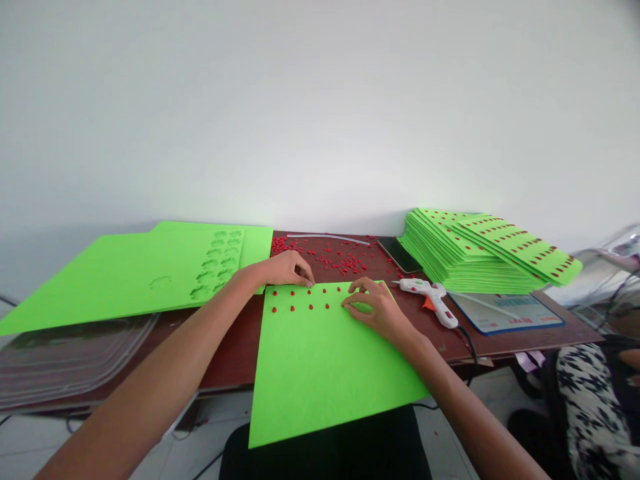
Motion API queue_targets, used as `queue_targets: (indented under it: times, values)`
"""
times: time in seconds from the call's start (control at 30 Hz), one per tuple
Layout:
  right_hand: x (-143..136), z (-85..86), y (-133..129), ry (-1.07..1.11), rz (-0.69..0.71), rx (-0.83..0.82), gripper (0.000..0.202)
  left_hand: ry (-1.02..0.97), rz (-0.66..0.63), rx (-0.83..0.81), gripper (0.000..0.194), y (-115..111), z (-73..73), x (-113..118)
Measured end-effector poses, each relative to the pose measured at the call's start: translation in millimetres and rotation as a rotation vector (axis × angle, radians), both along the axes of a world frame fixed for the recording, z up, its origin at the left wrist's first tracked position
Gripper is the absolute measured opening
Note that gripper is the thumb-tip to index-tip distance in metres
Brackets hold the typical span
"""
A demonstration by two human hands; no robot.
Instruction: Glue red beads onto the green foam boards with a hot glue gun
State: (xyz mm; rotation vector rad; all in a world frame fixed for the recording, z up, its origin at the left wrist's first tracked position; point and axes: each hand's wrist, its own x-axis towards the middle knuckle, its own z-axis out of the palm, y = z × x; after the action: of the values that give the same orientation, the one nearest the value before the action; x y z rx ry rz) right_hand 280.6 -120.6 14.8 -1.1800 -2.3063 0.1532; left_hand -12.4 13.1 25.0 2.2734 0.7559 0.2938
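Note:
A bright green foam sheet (325, 367) lies half on the table and half over my lap, with small red pieces (311, 307) in two rows near its far edge. My right hand (377, 307) rests over the sheet's right side. Its thumb and a fingertip come together at the end of the second row; anything between them is hidden. My left hand (287, 268) is at the far edge, its fingers bent and drawn together just above the first row. What they hold, if anything, does not show.
Loose red pieces (345, 263) are scattered behind the sheet. A phone (399, 255), a white glue gun (430, 297) and a stack of red-dotted green sheets (460, 267) stand right. Large green sheets (125, 273) lie left, over a clear plastic lid (75, 367). Another person's patterned clothing (590, 400) appears lower right.

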Motion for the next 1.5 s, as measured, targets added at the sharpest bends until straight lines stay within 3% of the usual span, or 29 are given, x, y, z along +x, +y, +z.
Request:
queue_targets:
  times: [0.27,0.4,0.57,0.7,0.83,0.97,1.1,1.27,1.5]
  values:
    - [-1,-2.0,0,0.022,0.029,-0.036,0.013,0.012,-0.008,0.024,0.031,0,0.7,0]
    - [6,1.5,5,0.141,0.007,-0.030,0.013,0.001,-0.005,0.022,0.031,0,0.0,0]
    - [25,7.9,51,0.105,-0.133,0.008,0.014,0.005,-0.011,0.022,0.028,-1,1.9,0]
    - [30,3.2,93,-0.102,-0.123,-0.030,0.012,0.020,-0.005,0.022,0.027,-3,4.6,0]
    - [26,1.1,107,-0.176,-0.121,-0.035,0.010,0.020,-0.009,0.014,0.027,-3,4.8,0]
    - [29,11.9,89,-0.018,-0.066,-0.083,0.013,0.031,0.005,0.022,0.028,-3,4.0,0]
    - [41,20.8,40,0.158,-0.031,-0.232,0.016,0.035,0.010,0.029,0.026,-3,4.1,1]
    - [57,8.9,-18,0.208,-0.063,-0.395,0.013,0.034,0.001,0.039,0.026,-2,3.4,1]
    - [64,-8.2,-29,0.239,-0.069,-0.276,0.015,0.042,0.009,0.027,0.028,-2,1.2,0]
